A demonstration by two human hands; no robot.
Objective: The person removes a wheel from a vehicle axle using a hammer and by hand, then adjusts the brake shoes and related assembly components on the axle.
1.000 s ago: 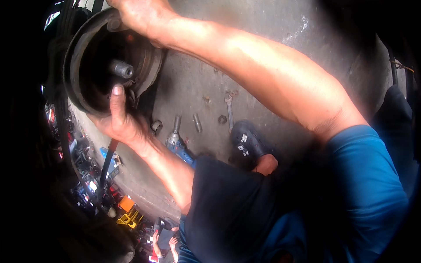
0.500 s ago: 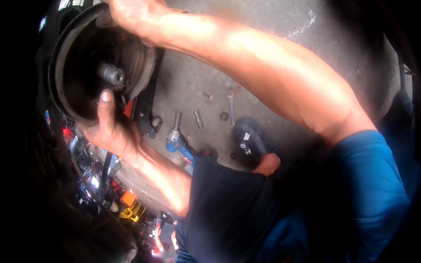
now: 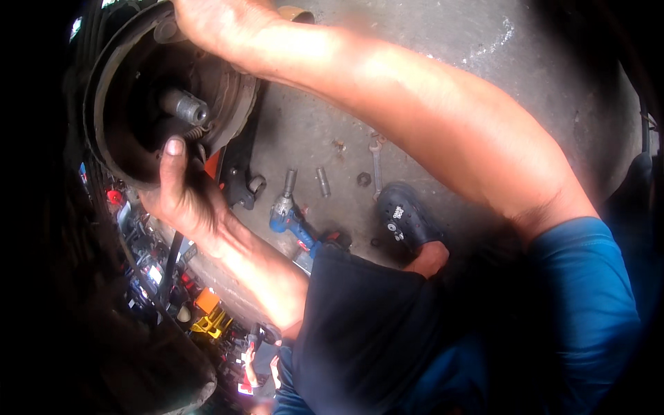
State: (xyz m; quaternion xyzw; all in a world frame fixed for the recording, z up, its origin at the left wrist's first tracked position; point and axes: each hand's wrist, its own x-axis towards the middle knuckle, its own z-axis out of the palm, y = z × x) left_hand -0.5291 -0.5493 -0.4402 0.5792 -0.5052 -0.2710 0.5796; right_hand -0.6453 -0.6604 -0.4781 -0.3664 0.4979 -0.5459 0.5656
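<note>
Thumb [image 3: 174, 160] cd get nipped if drum [image 3: 123, 111] tips.
It's around shaft stub [image 3: 187, 106], upper L; L hand [image 3: 190, 197] part-curled, holding lower rim, thumb inside nr spring [image 3: 198, 131], fingers hidden; R hand [image 3: 225, 26] at top rim, can't tell grip.

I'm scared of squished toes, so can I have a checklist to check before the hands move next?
1. Left hand on the brake drum: ok, thumb inside the rim.
2. Firm grip by the right hand: cannot tell, fingers hidden.
3. Impact wrench out of both hands: ok.
4. Floor by the foot clear: not ok, an open-end wrench lies at the toe.
5. Sturdy shoe: probably not ok, just a clog with holes.
</note>
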